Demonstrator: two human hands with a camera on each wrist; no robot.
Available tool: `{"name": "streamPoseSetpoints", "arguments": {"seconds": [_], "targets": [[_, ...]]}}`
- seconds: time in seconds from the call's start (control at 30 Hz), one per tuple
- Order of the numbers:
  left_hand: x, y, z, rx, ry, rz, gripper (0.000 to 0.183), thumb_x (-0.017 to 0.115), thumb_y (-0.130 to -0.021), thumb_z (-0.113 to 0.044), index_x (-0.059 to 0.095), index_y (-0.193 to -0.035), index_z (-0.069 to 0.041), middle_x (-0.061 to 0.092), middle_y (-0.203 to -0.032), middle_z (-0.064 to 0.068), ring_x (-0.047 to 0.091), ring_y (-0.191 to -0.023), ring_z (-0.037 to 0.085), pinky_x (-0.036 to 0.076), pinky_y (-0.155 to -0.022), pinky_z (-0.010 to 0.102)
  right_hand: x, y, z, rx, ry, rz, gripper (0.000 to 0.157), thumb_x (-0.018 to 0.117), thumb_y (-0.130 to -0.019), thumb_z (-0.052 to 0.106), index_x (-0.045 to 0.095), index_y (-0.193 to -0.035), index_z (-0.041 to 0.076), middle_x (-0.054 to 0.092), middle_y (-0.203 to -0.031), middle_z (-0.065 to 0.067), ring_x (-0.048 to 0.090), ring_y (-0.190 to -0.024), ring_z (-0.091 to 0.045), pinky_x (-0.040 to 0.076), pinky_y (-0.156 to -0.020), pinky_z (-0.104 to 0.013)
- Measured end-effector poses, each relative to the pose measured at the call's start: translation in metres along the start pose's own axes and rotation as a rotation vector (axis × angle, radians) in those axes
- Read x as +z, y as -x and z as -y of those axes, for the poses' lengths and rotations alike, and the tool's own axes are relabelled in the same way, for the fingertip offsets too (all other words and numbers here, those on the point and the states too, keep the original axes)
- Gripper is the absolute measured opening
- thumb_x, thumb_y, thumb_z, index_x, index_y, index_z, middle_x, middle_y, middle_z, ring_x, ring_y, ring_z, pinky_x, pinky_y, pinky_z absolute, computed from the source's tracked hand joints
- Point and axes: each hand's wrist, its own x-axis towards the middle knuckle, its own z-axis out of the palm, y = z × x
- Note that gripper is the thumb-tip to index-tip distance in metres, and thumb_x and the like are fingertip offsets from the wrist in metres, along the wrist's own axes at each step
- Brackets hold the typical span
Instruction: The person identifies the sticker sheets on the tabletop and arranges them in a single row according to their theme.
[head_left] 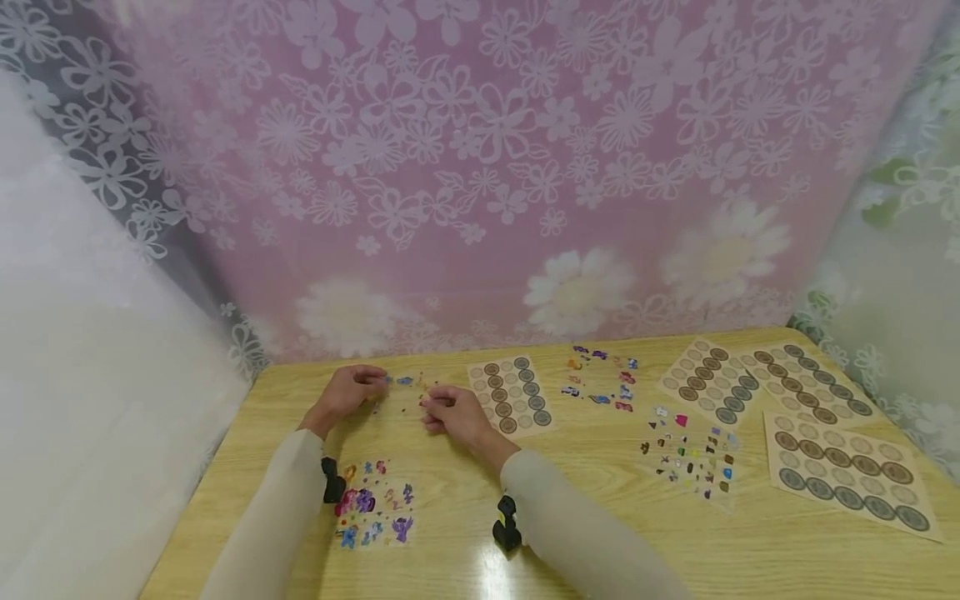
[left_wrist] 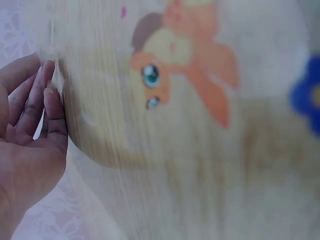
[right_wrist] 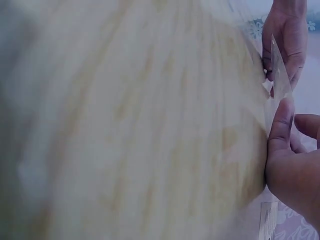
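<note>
Two hands work over the far left of the wooden table (head_left: 457, 475). We see the left hand (head_left: 351, 393) in a narrow pinch at the left edge of a clear sticker sheet (head_left: 405, 381); the right hand (head_left: 459, 417) pinches its right side, thumb and fingers close together. The sheet spans the gap between them, and in the right wrist view its film stands up at a slant. A sheet of round stickers (head_left: 513, 396) lies just beyond the right hand; pony stickers (head_left: 375, 504) lie nearer us. We judge the step to be placing the sheet: we should hold both edges level, draw the thin film lightly taut so that it does not curl, and touch only its margins.
</note>
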Motion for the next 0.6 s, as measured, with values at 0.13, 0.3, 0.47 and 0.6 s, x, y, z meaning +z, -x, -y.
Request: {"name": "streamPoseSetpoints", "arguments": {"seconds": [0.13, 0.3, 0.47, 0.6], "targets": [[0.0, 0.003, -0.006, 0.043, -0.013, 0.018, 0.03, 0.061, -0.085, -0.017, 0.059, -0.112, -0.005, 0.06, -0.099, 0.011, 0.057, -0.087, 0.023, 0.047, -0.07, 0.035, -0.006, 0.007, 0.004, 0.005, 0.015, 0.02, 0.033, 0.053, -0.088, 0.002, 0.049, -0.12, -0.007, 0.06, -0.102, -0.018, 0.061, -0.082, -0.03, 0.05, -0.067, -0.036], [-0.001, 0.011, -0.013, 0.098, -0.031, 0.045, 0.03, 0.062, -0.084, -0.016, 0.059, -0.112, -0.004, 0.061, -0.093, 0.011, 0.058, -0.08, 0.026, 0.048, -0.065, 0.038, -0.012, 0.02, 0.009, 0.024, 0.073, 0.074, 0.033, 0.056, -0.087, 0.005, 0.052, -0.118, -0.003, 0.061, -0.099, -0.016, 0.061, -0.081, -0.028, 0.05, -0.069, -0.037], [0.001, 0.026, -0.02, 0.126, -0.069, 0.083, 0.031, 0.062, -0.084, -0.017, 0.058, -0.112, -0.004, 0.061, -0.089, 0.011, 0.058, -0.078, 0.026, 0.047, -0.067, 0.038, -0.016, 0.039, 0.013, 0.047, 0.119, 0.167, 0.028, 0.059, -0.085, 0.007, 0.056, -0.112, -0.001, 0.059, -0.094, -0.013, 0.06, -0.078, -0.024, 0.05, -0.07, -0.037], [0.004, 0.04, -0.025, 0.154, -0.082, 0.112, 0.032, 0.063, -0.083, -0.02, 0.06, -0.11, -0.005, 0.061, -0.089, 0.011, 0.057, -0.079, 0.025, 0.047, -0.07, 0.039, -0.023, 0.055, 0.017, 0.03, 0.176, 0.209, 0.028, 0.06, -0.085, 0.008, 0.057, -0.111, -0.001, 0.058, -0.094, -0.013, 0.06, -0.079, -0.024, 0.05, -0.071, -0.037]]}}
